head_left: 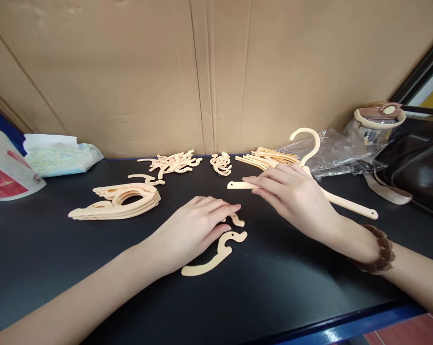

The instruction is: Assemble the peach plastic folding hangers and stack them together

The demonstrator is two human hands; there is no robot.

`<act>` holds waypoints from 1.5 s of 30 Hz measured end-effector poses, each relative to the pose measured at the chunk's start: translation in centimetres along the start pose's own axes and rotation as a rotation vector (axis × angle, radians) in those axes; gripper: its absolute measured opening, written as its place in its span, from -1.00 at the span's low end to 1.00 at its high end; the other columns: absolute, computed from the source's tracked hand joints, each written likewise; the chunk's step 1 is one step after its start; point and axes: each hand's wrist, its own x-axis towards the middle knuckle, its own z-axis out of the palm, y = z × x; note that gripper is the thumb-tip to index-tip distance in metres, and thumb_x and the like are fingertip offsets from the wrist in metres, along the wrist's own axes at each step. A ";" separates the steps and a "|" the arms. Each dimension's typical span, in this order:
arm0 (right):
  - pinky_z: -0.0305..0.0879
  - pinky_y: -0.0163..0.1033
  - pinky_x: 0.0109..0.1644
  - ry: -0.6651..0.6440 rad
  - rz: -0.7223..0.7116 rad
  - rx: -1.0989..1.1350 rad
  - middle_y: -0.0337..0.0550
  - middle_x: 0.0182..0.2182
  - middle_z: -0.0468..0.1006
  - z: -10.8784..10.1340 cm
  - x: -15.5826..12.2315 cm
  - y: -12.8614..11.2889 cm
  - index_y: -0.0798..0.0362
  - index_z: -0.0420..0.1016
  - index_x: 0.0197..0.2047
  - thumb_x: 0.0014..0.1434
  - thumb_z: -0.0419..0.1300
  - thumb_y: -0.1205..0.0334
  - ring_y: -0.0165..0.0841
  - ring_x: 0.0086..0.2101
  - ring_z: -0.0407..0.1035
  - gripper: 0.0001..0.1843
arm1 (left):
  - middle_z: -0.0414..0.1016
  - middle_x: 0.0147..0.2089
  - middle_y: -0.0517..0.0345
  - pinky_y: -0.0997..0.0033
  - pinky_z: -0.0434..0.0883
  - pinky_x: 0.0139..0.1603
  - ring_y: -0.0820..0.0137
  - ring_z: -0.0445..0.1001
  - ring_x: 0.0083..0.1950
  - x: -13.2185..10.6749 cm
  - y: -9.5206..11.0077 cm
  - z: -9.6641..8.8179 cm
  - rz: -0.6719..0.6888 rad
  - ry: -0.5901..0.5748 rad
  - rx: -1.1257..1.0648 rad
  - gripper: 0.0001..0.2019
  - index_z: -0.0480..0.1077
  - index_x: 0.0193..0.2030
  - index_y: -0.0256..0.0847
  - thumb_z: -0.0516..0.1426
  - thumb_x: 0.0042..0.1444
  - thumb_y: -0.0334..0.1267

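Near the middle of the black table, my left hand [205, 220] has its fingers closed over a small curved hanger piece [238, 220], whose tip sticks out past the fingertips. A second curved hanger piece [211, 263], with a hole at one end, lies flat just below that hand. My right hand [291, 194] pinches a flat cream strip [238, 185] with a hole at its left end. Behind and under the same hand is a larger hanger part, its hook [313, 143] rising above and its arm [353, 203] reaching right; the hand hides the middle.
Folded hangers [144, 206] are stacked at left. Curved pieces [176, 163], small hooks [221, 164] and strips [274, 155] lie in piles along the cardboard wall [147, 76]. Tissues [63, 158] stand left; clear plastic [327, 153], a cup [374, 124] and a black bag [417, 158] right.
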 end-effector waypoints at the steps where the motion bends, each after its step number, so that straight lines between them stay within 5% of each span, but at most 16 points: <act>1: 0.23 -0.11 -0.07 -0.003 -0.001 0.004 -0.09 -0.25 0.60 0.0 0.0 0.0 0.09 0.51 0.06 0.35 0.09 0.36 -0.23 -0.20 0.41 -0.73 | 0.51 0.06 0.08 0.23 0.33 0.07 0.28 0.44 0.04 0.1 0.1 0.1 0.013 -0.013 0.011 -0.67 0.34 0.22 -0.14 -0.02 0.38 -0.24; 8: 0.22 -0.11 -0.07 -0.015 0.008 0.020 -0.13 -0.26 0.60 0.2 0.0 0.0 0.09 0.51 0.05 0.33 0.11 0.35 -0.22 -0.20 0.42 -0.74 | 0.38 -0.01 0.12 0.39 0.39 -0.23 0.36 0.47 -0.12 -0.3 -0.2 -0.1 -0.046 0.019 -0.021 -0.72 0.37 0.06 -0.04 -0.11 0.37 -0.29; 12: 0.21 -0.10 -0.03 -0.025 0.007 0.038 -0.12 -0.22 0.60 0.2 0.0 0.0 0.09 0.50 0.04 0.35 0.09 0.34 -0.21 -0.16 0.42 -0.75 | 0.37 -0.02 0.15 0.36 0.36 -0.27 0.40 0.46 -0.26 -0.4 -0.2 -0.6 -0.205 0.044 -0.091 -0.73 0.28 -0.03 -0.08 -0.20 0.37 -0.31; 19: 0.17 -0.13 -0.03 -0.060 0.036 0.098 -0.17 -0.24 0.58 0.3 -0.1 -0.1 0.06 0.51 0.02 0.35 0.09 0.31 -0.26 -0.20 0.40 -0.76 | 0.29 -0.47 0.32 0.37 0.18 -0.42 0.35 0.35 -0.45 0.0 0.9 -1.6 -0.484 0.110 -0.190 -0.71 0.09 -0.34 -0.09 -0.20 0.37 -0.03; 22: 0.16 -0.12 -0.01 -0.083 0.051 0.164 -0.18 -0.22 0.58 0.4 -0.2 -0.2 0.07 0.50 0.03 0.35 0.10 0.32 -0.26 -0.18 0.40 -0.76 | 0.25 -0.51 0.34 0.39 0.12 -0.47 0.36 0.32 -0.49 -0.1 1.2 -1.7 -0.492 0.150 -0.159 -0.63 0.04 -0.38 -0.10 -0.13 0.31 0.12; 30: 0.15 -0.14 -0.06 -0.095 0.029 0.255 -0.19 -0.24 0.57 0.3 -0.1 -0.5 0.06 0.49 0.07 0.36 0.09 0.30 -0.30 -0.21 0.37 -0.74 | 0.26 -0.38 0.31 0.41 0.14 -0.43 0.41 0.33 -0.42 -0.2 0.9 -1.0 -0.380 0.095 -0.102 -0.69 0.13 -0.37 -0.11 -0.18 0.38 -0.08; 36: 0.10 -0.17 -0.11 -0.053 -0.076 0.278 -0.21 -0.30 0.54 -0.1 -0.1 -0.8 0.08 0.51 0.05 0.36 0.10 0.30 -0.35 -0.27 0.34 -0.75 | 0.17 -0.54 0.39 0.46 0.10 -0.52 0.43 0.22 -0.55 -0.1 1.3 -1.0 -0.414 0.117 -0.083 -0.54 -0.02 -0.42 -0.09 0.08 0.17 0.18; 45: 0.04 -0.18 -0.14 -0.045 -0.140 0.323 -0.22 -0.29 0.56 -0.3 0.0 -1.3 0.08 0.50 0.03 0.38 0.08 0.28 -0.36 -0.30 0.28 -0.76 | 0.17 -0.58 0.40 0.51 0.05 -0.57 0.45 0.22 -0.62 -0.2 1.1 -1.0 -0.253 0.068 -0.008 -0.61 -0.01 -0.43 -0.09 -0.03 0.33 0.05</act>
